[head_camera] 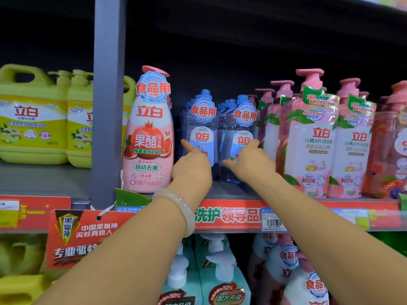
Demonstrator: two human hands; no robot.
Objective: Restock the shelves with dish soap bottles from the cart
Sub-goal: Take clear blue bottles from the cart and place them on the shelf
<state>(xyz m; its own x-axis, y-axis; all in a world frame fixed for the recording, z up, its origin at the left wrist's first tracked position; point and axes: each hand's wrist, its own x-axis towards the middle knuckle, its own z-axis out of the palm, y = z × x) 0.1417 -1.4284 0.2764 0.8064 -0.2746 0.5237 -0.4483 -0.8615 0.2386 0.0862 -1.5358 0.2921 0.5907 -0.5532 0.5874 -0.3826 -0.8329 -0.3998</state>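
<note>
Two clear dish soap bottles with blue caps stand side by side on the shelf (pixel 231 195). My left hand (pixel 191 166) is stretched out to the left clear bottle (pixel 203 128), its index finger straight against the bottle's lower front. My right hand (pixel 253 164) reaches the right clear bottle (pixel 241 126), fingers extended onto its right side and thumb spread low in front. Neither hand's fingers visibly wrap a bottle. A pale bangle (pixel 180 208) sits on my left wrist. The cart is out of view.
A tall pink pomegranate bottle (pixel 149 137) stands just left of my left hand, beside a grey upright post (pixel 108 106). Pink pump bottles (pixel 308 137) crowd the right, and yellow-green jugs (pixel 33 119) the left. More pump bottles (pixel 220 271) fill the shelf below.
</note>
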